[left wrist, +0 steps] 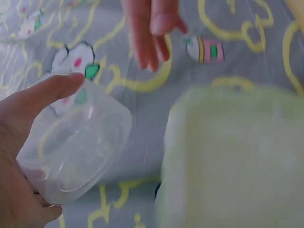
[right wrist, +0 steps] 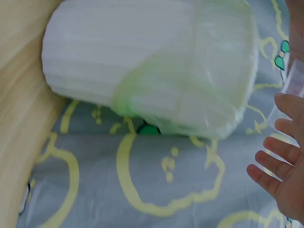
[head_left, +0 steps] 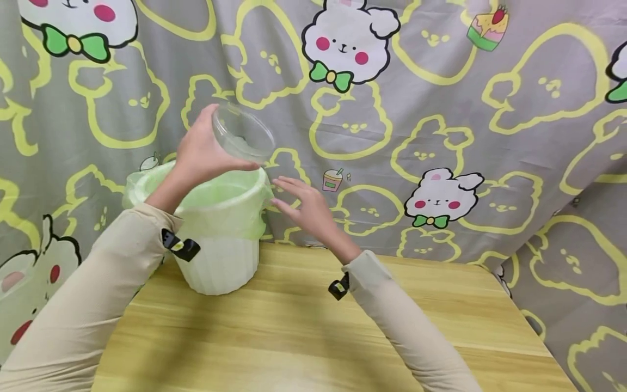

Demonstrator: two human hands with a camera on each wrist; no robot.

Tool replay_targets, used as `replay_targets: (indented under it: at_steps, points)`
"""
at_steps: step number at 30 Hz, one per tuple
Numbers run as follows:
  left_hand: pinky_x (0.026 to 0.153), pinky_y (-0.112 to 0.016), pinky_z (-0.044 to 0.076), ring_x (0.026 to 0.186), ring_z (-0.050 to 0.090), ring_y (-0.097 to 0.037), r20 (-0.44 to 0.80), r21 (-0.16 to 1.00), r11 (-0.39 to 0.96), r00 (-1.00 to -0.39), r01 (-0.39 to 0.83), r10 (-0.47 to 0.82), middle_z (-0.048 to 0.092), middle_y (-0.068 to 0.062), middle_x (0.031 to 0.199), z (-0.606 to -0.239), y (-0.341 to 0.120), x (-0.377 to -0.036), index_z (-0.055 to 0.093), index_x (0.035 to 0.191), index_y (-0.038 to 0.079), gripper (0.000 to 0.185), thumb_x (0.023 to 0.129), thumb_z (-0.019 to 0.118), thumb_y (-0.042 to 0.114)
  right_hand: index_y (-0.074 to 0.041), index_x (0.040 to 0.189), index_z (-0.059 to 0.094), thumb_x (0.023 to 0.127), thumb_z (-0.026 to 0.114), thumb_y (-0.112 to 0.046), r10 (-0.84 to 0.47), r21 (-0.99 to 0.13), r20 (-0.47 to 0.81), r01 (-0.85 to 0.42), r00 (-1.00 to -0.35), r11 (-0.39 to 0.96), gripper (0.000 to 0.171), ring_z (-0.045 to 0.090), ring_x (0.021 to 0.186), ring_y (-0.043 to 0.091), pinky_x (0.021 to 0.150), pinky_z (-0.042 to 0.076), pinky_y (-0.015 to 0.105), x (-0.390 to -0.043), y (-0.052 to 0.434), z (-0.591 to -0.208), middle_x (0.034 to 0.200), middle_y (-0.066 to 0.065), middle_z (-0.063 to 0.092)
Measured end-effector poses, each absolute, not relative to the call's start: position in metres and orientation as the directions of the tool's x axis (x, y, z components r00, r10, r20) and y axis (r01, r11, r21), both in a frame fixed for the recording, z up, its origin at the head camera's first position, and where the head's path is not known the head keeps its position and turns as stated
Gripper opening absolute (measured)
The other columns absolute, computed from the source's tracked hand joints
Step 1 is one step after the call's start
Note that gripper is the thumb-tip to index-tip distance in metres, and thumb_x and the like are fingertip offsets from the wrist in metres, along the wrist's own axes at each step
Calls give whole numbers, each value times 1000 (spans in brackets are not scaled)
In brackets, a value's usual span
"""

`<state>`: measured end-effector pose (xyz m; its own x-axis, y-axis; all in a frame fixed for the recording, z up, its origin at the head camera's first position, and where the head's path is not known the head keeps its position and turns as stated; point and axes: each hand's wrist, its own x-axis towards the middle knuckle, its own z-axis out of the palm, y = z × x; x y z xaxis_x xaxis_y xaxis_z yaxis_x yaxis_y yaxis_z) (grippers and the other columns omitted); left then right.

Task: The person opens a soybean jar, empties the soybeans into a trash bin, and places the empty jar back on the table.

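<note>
My left hand (head_left: pixel 201 149) grips a clear plastic bowl (head_left: pixel 243 133), tilted on its side above the rim of a small white bin (head_left: pixel 220 261) lined with a pale green bag (head_left: pixel 225 215). In the left wrist view the bowl (left wrist: pixel 78 147) looks empty, with my thumb along its top and the bin (left wrist: pixel 232 156) blurred at the right. My right hand (head_left: pixel 306 207) hovers open just right of the bin's rim, fingers spread and holding nothing. The right wrist view shows the bin (right wrist: pixel 147 66) and those straight fingers (right wrist: pixel 278 166) apart from it.
The bin stands at the back left of a light wooden table (head_left: pixel 313 332). A grey curtain (head_left: pixel 441 109) printed with yellow and white rabbits hangs right behind the table and down its right side.
</note>
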<state>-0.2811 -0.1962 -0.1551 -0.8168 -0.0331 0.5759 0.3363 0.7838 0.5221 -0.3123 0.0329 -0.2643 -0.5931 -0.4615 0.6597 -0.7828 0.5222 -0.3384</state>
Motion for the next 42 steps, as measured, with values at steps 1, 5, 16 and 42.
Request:
replay_targets:
  at_steps: [1, 5, 16, 42]
  points:
    - [107, -58, 43, 133, 50, -35, 575, 542, 764, -818, 350, -33, 49, -11, 151, -158, -191, -280, 28, 159, 16, 129, 55, 100, 45, -16, 140, 63, 97, 70, -33, -450, -349, 662, -778, -599, 522, 47, 54, 138, 25, 114, 46, 44, -313, 40, -263, 147, 5, 60]
    - [106, -54, 45, 128, 52, -31, 600, 575, 699, -800, 425, -7, 49, -12, 149, -174, -169, -280, 29, 157, 15, 127, 56, 99, 45, -15, 141, 63, 96, 71, -31, -407, -359, 690, -771, -599, 526, 48, 53, 139, 25, 118, 42, 46, -317, 69, -262, 147, 6, 60]
    - [107, -49, 48, 130, 49, -26, 674, 569, 550, -730, 611, 113, 48, -11, 146, -242, -113, -279, 38, 154, 13, 127, 48, 103, 40, -16, 146, 57, 96, 73, -27, -343, -377, 690, -721, -638, 582, 54, 52, 139, 31, 114, 44, 53, -321, 144, -290, 148, 11, 58]
    - [107, -55, 47, 127, 57, -36, 344, 789, 445, -905, 423, 250, 58, -18, 141, -423, -95, -300, 43, 150, 8, 120, 48, 103, 26, -12, 159, 35, 93, 73, -42, -459, -292, 435, -603, -775, 742, 83, 34, 151, 36, 120, 29, 65, -301, 185, -417, 160, 13, 43]
